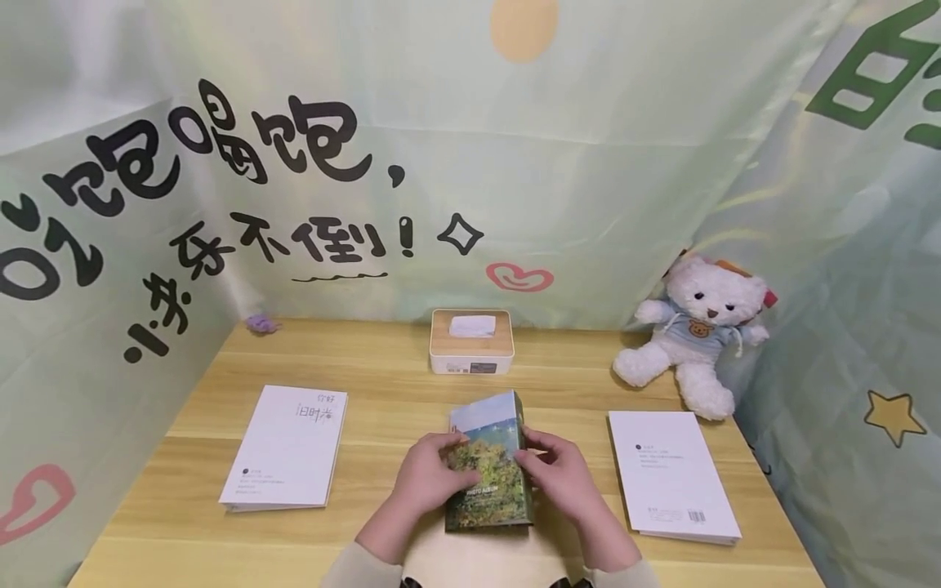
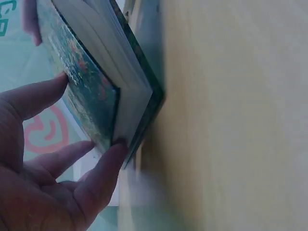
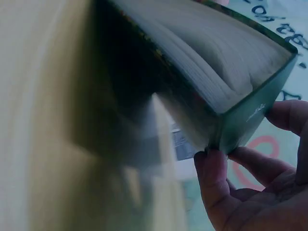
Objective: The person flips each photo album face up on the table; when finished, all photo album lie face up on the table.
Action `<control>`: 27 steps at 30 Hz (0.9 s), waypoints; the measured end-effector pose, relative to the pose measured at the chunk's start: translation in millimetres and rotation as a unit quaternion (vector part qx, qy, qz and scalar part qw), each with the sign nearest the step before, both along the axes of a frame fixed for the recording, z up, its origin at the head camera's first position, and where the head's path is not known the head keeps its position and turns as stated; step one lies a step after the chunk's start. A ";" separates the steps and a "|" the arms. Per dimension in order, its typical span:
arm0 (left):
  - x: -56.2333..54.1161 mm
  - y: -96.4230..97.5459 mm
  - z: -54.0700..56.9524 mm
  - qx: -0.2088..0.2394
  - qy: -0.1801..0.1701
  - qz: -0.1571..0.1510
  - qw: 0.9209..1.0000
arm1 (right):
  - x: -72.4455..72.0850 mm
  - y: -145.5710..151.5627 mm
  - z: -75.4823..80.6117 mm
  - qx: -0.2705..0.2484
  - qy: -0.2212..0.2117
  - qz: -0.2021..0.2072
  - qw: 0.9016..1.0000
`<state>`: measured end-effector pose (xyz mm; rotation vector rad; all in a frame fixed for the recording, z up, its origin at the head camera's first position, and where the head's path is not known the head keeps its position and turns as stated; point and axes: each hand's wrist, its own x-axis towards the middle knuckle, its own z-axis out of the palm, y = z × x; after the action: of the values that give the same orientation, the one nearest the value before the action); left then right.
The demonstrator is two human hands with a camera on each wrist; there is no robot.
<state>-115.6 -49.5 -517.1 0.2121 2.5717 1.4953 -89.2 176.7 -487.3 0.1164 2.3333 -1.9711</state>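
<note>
A photo album (image 1: 491,437) with a painted cover of sea and yellow-green bushes is held between both hands at the front middle of the table. My left hand (image 1: 428,474) holds its left side, the thumb lying on the cover and fingertips at the page edge. On the other side, my right hand (image 1: 556,467) grips the album by its green spine (image 3: 255,113), with the thumb near the front cover's edge. The right wrist view shows the album raised off the wood at a tilt. Its covers are closed over a thick block of pale pages (image 2: 130,96).
White books lie at the left (image 1: 287,449) and right (image 1: 672,474) of the wooden table (image 1: 390,408). Behind the album stands a tissue box (image 1: 470,359). A white teddy bear (image 1: 694,335) sits at the back right, and a small purple thing (image 1: 260,324) is at the back left.
</note>
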 end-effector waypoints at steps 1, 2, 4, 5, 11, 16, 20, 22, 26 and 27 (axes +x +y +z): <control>0.0 -0.7 1.5 0.014 -0.006 -0.008 1.000 | 1.0 -0.8 3.4 0.004 0.006 0.004 1.000; 0.4 -1.0 2.9 0.028 -0.012 -0.016 0.999 | 1.9 -1.9 6.4 0.008 0.010 0.005 1.000; 1.4 -0.9 5.4 0.059 -0.027 -0.034 0.997 | 3.3 -3.8 11.0 0.023 0.020 0.001 1.000; 1.9 -0.6 6.1 0.070 -0.033 -0.042 0.996 | 3.9 -4.7 13.0 0.034 0.025 -0.002 0.999; 3.8 1.5 6.2 0.045 -0.026 -0.077 0.996 | 5.1 -7.6 21.2 0.086 0.066 -0.015 0.994; 5.7 3.0 6.6 0.061 -0.039 -0.073 0.995 | 6.9 -7.0 24.1 0.099 0.074 -0.012 0.992; 8.3 5.2 10.8 0.096 -0.051 -0.061 0.992 | 8.6 -5.4 24.1 0.076 0.073 -0.012 0.994; 9.5 6.7 14.6 0.115 -0.048 -0.055 0.991 | 9.1 -4.4 23.7 0.056 0.071 -0.014 0.996; 10.9 10.7 23.8 0.149 -0.037 -0.049 0.987 | 9.5 -2.7 22.8 0.009 0.066 -0.015 0.998; 10.9 11.7 26.2 0.157 -0.034 -0.047 0.986 | 9.6 -2.1 22.9 -0.003 0.062 -0.013 0.998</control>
<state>-104.7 -37.8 -490.9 0.3107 2.2301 1.8294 -79.7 174.6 -464.4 0.0234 2.4108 -2.0544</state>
